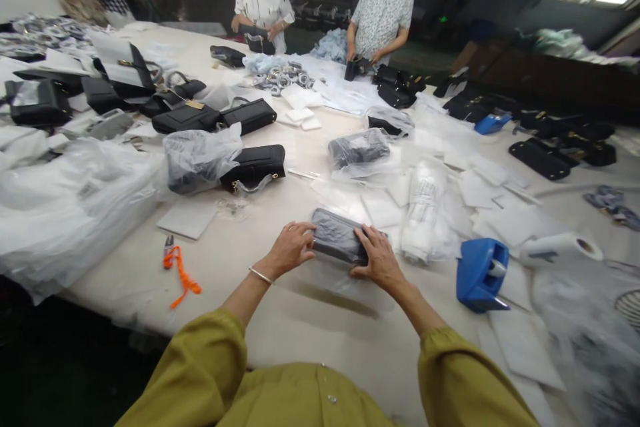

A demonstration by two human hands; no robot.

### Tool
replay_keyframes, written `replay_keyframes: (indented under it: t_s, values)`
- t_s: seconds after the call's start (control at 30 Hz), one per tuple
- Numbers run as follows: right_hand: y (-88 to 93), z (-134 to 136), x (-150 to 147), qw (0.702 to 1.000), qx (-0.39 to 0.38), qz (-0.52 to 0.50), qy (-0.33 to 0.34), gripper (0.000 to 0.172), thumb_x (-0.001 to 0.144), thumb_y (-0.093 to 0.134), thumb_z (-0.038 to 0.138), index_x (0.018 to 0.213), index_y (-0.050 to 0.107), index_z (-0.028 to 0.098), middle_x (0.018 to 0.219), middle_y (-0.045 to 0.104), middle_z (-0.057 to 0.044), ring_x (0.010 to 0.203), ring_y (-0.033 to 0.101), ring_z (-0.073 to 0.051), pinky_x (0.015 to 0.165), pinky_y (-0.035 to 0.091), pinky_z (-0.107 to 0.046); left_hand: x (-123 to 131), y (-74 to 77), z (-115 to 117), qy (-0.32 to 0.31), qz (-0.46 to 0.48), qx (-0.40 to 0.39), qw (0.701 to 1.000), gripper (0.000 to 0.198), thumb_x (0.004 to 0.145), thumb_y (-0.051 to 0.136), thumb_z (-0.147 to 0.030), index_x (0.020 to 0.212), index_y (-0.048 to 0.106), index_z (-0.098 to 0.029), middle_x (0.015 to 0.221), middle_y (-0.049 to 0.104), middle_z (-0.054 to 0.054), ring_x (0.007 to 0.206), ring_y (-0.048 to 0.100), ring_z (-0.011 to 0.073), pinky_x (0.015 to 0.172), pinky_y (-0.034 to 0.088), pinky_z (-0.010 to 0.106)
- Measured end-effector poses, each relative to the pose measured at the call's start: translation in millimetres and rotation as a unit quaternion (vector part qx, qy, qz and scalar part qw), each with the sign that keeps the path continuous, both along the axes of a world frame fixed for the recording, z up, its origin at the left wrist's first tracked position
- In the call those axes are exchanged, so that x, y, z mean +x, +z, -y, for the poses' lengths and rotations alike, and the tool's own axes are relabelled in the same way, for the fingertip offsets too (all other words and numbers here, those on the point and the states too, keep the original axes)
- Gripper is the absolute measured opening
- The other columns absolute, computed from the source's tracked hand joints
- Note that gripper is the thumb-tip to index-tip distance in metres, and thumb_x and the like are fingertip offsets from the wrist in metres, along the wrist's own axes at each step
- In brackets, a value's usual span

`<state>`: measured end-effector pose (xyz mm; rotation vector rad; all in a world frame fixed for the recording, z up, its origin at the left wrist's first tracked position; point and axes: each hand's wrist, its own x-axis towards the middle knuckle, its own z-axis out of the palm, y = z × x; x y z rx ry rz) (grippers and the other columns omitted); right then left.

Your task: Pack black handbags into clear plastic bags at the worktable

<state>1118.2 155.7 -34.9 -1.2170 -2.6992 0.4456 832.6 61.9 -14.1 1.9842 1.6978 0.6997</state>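
Note:
A black handbag (336, 235) in a clear plastic bag lies in front of me, and the loose end of the plastic (330, 275) spreads toward me on the table. My left hand (294, 245) grips its left end with the fingers bent over the edge. Around the right end are the thumb and fingers of my right hand (377, 255). Beyond it lie a wrapped handbag (359, 149) and a bare black handbag (257, 165) with a covered handle.
A blue tape dispenser (480, 275) and a plastic roll (563, 251) stand at right. Pliers with orange wrapping (177, 270) lie left, near a white foam sheet (187, 217). A pile of plastic bags (75, 207) covers the left edge. Two people (263, 0) handle black bags across the table (225, 300).

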Motion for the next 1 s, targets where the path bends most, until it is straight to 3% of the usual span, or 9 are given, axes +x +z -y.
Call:
replay_keyframes:
  t_s: [0.2, 0.33, 0.43, 0.53, 0.6, 0.67, 0.77, 0.87, 1.0]
  values:
    - [-0.4, -1, -3, 0.999, -0.026, -0.046, -0.005, 0.101, 0.061, 0.084, 0.048, 0.148, 0.038, 0.027, 0.157, 0.036, -0.012, 0.147, 0.026, -0.037, 0.121, 0.019, -0.060, -2, -19.4, -1, 0.092, 0.127, -0.061, 0.986, 0.025, 0.077, 0.069, -0.032, 0.069, 0.048, -0.023, 0.106, 0.067, 0.006, 0.113, 0.061, 0.0224, 0.094, 0.047, 0.033]
    - [10.0, -8, 11, 0.972, -0.087, -0.205, -0.068, 0.069, 0.074, 0.073, 0.051, 0.136, 0.055, 0.025, 0.144, 0.054, -0.011, 0.137, 0.045, -0.032, 0.118, 0.030, -0.055, 2, -30.2, 0, 0.137, 0.179, -0.087, 0.970, 0.030, 0.076, 0.065, -0.041, 0.067, 0.043, -0.024, 0.082, 0.062, 0.000, 0.088, 0.062, 0.0205, 0.082, 0.047, 0.033]
    - [18.8, -13, 59, 0.885, -0.035, -0.350, -0.306, 0.047, 0.081, 0.064, 0.053, 0.115, 0.069, 0.021, 0.120, 0.070, -0.009, 0.115, 0.062, -0.027, 0.108, 0.045, -0.045, 1, -34.5, 0, 0.170, 0.208, -0.114, 0.957, 0.034, 0.070, 0.068, -0.049, 0.068, 0.046, -0.024, 0.071, 0.055, -0.003, 0.071, 0.054, 0.0192, 0.072, 0.043, 0.033]
    - [26.2, -13, 133, 0.747, 0.083, -0.381, -0.538, 0.048, 0.083, 0.056, 0.054, 0.111, 0.068, 0.016, 0.115, 0.070, -0.012, 0.111, 0.062, -0.026, 0.106, 0.045, -0.042, -2, -41.2, -2, 0.200, 0.246, -0.144, 0.937, 0.040, 0.062, 0.073, -0.054, 0.077, 0.052, -0.023, 0.074, 0.057, -0.003, 0.073, 0.054, 0.0206, 0.073, 0.043, 0.034]
    - [28.8, -10, 183, 0.683, 0.115, -0.368, -0.621, 0.050, 0.082, 0.056, 0.049, 0.116, 0.063, 0.013, 0.122, 0.066, -0.016, 0.117, 0.058, -0.029, 0.107, 0.043, -0.044, -4, -45.8, -5, 0.189, 0.258, -0.159, 0.934, 0.044, 0.061, 0.074, -0.056, 0.081, 0.054, -0.023, 0.078, 0.059, -0.002, 0.077, 0.055, 0.0218, 0.074, 0.043, 0.034]
    - [27.3, -7, 222, 0.638, 0.085, -0.363, -0.674, 0.045, 0.075, 0.063, 0.044, 0.107, 0.064, 0.013, 0.113, 0.068, -0.016, 0.114, 0.059, -0.030, 0.101, 0.048, -0.045, -4, -48.6, -8, 0.178, 0.256, -0.172, 0.935, 0.045, 0.061, 0.075, -0.057, 0.082, 0.054, -0.022, 0.076, 0.059, -0.002, 0.076, 0.055, 0.0215, 0.073, 0.042, 0.033]
    - [17.5, -8, 255, 0.610, -0.049, -0.384, -0.692, 0.029, 0.062, 0.073, 0.034, 0.083, 0.066, 0.014, 0.083, 0.071, -0.009, 0.087, 0.068, -0.027, 0.078, 0.057, -0.041, -3, -47.4, -12, 0.157, 0.250, -0.187, 0.937, 0.044, 0.062, 0.074, -0.058, 0.075, 0.051, -0.023, 0.066, 0.053, -0.006, 0.068, 0.050, 0.0185, 0.065, 0.038, 0.030]
    - [5.0, -14, 268, 0.583, -0.150, -0.408, -0.686, 0.022, 0.058, 0.075, 0.026, 0.074, 0.065, 0.016, 0.068, 0.068, -0.003, 0.064, 0.065, -0.019, 0.062, 0.056, -0.034, 0, -40.4, -13, 0.125, 0.262, -0.207, 0.934, 0.042, 0.063, 0.072, -0.059, 0.069, 0.051, -0.022, 0.063, 0.051, -0.006, 0.066, 0.049, 0.0176, 0.063, 0.038, 0.029]
    - [-8.3, -27, 275, 0.559, -0.168, -0.414, -0.699, 0.025, 0.053, 0.078, 0.025, 0.071, 0.062, 0.018, 0.063, 0.065, 0.000, 0.057, 0.059, -0.015, 0.053, 0.049, -0.028, 3, -31.7, -10, 0.117, 0.273, -0.222, 0.929, 0.042, 0.064, 0.071, -0.060, 0.076, 0.059, -0.021, 0.069, 0.059, -0.004, 0.072, 0.054, 0.0206, 0.065, 0.042, 0.030]
